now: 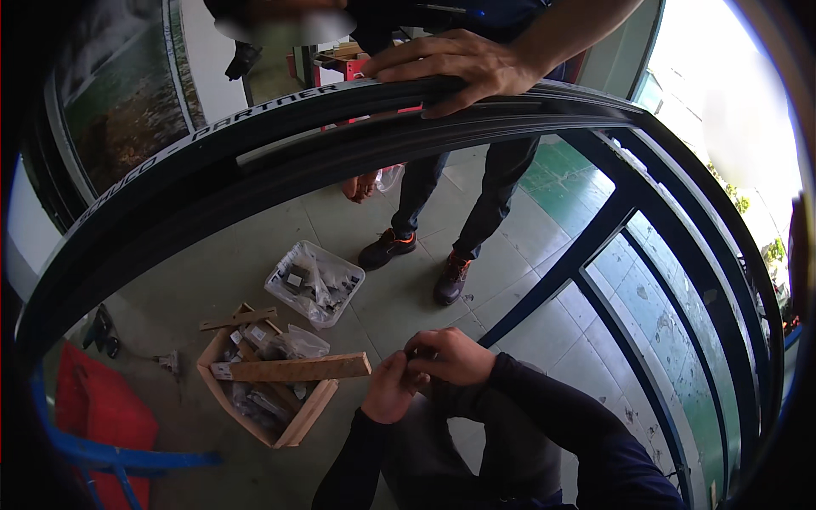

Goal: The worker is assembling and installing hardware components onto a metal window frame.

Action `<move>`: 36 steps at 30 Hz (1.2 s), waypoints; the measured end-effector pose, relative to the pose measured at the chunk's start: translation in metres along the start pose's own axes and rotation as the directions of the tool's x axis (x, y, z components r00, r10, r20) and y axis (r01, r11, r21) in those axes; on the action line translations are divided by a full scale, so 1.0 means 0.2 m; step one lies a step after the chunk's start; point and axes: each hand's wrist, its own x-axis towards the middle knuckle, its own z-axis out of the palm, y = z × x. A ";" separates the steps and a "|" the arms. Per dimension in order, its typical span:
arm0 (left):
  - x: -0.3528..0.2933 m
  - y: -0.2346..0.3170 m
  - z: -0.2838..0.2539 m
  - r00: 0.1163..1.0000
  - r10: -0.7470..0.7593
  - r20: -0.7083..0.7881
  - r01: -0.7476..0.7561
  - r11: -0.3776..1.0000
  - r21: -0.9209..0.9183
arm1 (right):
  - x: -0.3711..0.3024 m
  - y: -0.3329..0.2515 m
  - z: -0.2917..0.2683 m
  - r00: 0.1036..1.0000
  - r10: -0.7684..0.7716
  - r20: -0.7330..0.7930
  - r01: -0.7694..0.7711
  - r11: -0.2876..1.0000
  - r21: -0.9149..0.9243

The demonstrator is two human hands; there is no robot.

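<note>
My left hand (387,393) and my right hand (455,353) meet above my lap, fingers curled inward and pressed close together. Whatever sits between the fingertips is too small or hidden to make out. Just left of them, a wooden plank (297,367) lies across an open wooden box (293,432) on the floor. Small parts and clear plastic bags fill the box. Over all this arches a long black frame profile (195,191), bent by the lens, and a co-worker's hand (476,66) rests on its upper edge.
A white plastic bin (316,319) with bagged parts stands on the tiled floor (408,310). Beyond are a co-worker's shoes (450,280) and another hand (361,185). A blue metal stand (544,263) is at right. Red sheet-like material (98,416) and a power tool (104,331) are at left.
</note>
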 end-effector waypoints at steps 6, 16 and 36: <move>0.20 0.12 0.15 0.987 0.009 -0.163 0.038 0.958 0.284 | 0.01 0.17 -0.01 0.958 -0.019 -0.287 0.048 0.994 0.094; 0.28 -0.02 0.21 0.961 -0.012 -0.275 0.104 0.941 0.322 | -0.07 0.31 -0.07 0.931 0.039 -0.364 0.011 0.991 0.134; 0.31 0.06 0.25 0.898 0.385 -0.215 -0.134 0.703 0.699 | 0.05 0.39 -0.05 0.915 0.067 -0.397 0.053 0.957 0.284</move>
